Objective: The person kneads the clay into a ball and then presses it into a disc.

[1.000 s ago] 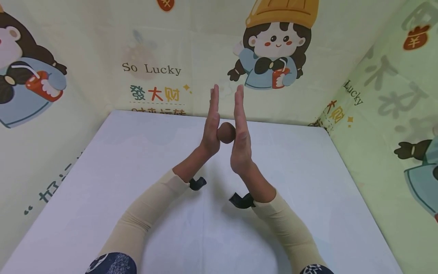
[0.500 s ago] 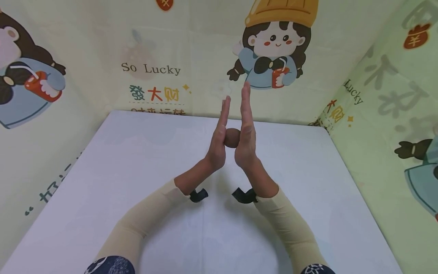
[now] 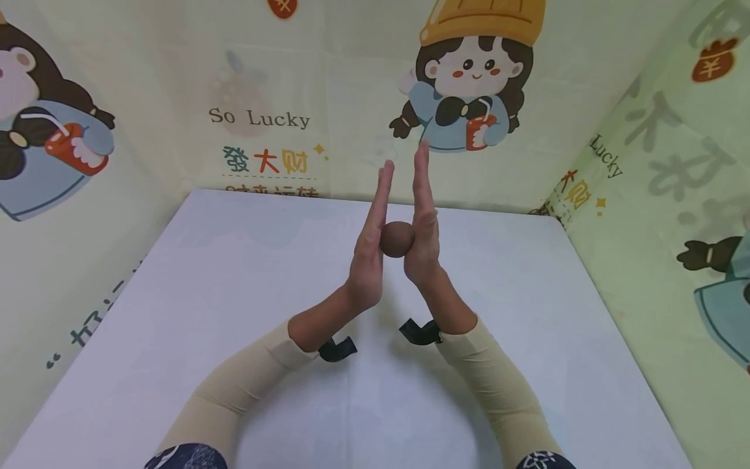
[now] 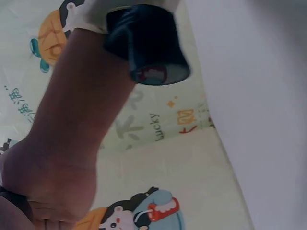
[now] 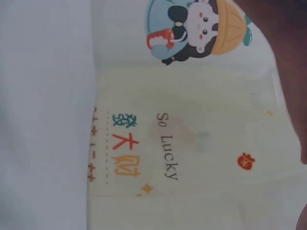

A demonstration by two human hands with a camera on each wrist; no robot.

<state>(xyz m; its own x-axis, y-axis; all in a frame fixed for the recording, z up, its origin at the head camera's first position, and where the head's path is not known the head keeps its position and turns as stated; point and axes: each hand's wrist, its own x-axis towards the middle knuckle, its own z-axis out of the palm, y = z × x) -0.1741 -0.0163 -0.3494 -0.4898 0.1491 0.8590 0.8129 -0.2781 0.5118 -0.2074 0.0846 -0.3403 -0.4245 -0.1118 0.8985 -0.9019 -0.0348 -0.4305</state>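
Observation:
A smooth, brown, clay-like ball (image 3: 397, 240) is pressed between two upright palms above the far part of the table. My left hand (image 3: 366, 254) lies against its left side, fingers straight and pointing away from me. On the other side, my right hand (image 3: 423, 241) touches the ball with its palm, its fingers also straight. In the left wrist view, the right hand (image 4: 53, 177) and forearm fill the left side, and a dark edge of the ball shows at the lower left. The right wrist view catches only skin along its right edge.
A white table (image 3: 281, 260) lies under the arms. Pale printed cloth walls (image 3: 351, 85) with cartoon figures and lettering rise behind it and at both sides. A black curved mount (image 3: 420, 332) sticks out from the right wrist, another (image 3: 338, 350) from the left.
Both hands and the ball have shifted slightly right. The left palm has slid toward me along the ball, while the right has moved a little away from me. The ball stays between them.

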